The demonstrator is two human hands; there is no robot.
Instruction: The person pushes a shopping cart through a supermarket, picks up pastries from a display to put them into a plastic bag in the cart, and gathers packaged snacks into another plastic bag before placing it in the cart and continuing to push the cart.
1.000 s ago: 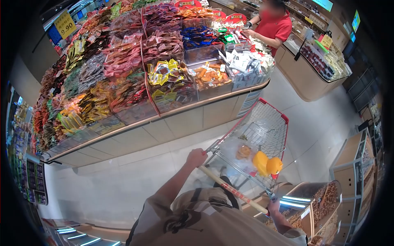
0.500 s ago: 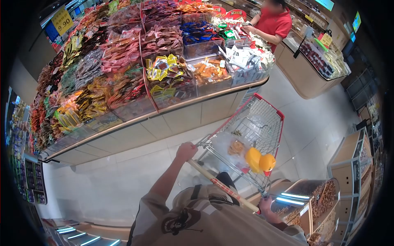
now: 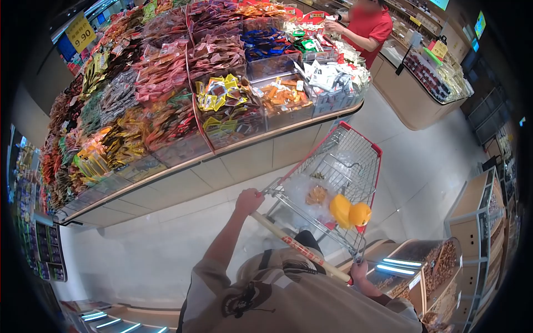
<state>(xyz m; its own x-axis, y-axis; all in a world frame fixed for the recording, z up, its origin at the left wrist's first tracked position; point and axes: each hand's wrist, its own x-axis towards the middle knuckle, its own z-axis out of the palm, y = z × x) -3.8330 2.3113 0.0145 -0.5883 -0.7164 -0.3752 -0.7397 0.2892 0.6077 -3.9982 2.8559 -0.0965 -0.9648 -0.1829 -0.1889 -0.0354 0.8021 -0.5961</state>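
Left-hand fingers (image 3: pixel 259 194) curled round cart (image 3: pixel 355 166) frame; right hand's (image 3: pixel 360 270) closed at its near corner. Yellow duck (image 3: pixel 350 212) inside cart.

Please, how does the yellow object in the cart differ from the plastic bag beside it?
The yellow object looks opaque; the plastic bag is see-through, showing something brown. The yellow object looks smooth and rounded, while the bag looks crumpled. Both lie in the cart.

A silver wire shopping cart with a red-trimmed rim (image 3: pixel 380 166) stands upright, its pale bar handle (image 3: pixel 288 240) angled; inside lie a rounded yellow object (image 3: pixel 348 212) and a clear plastic bag of brown contents (image 3: pixel 317 195).
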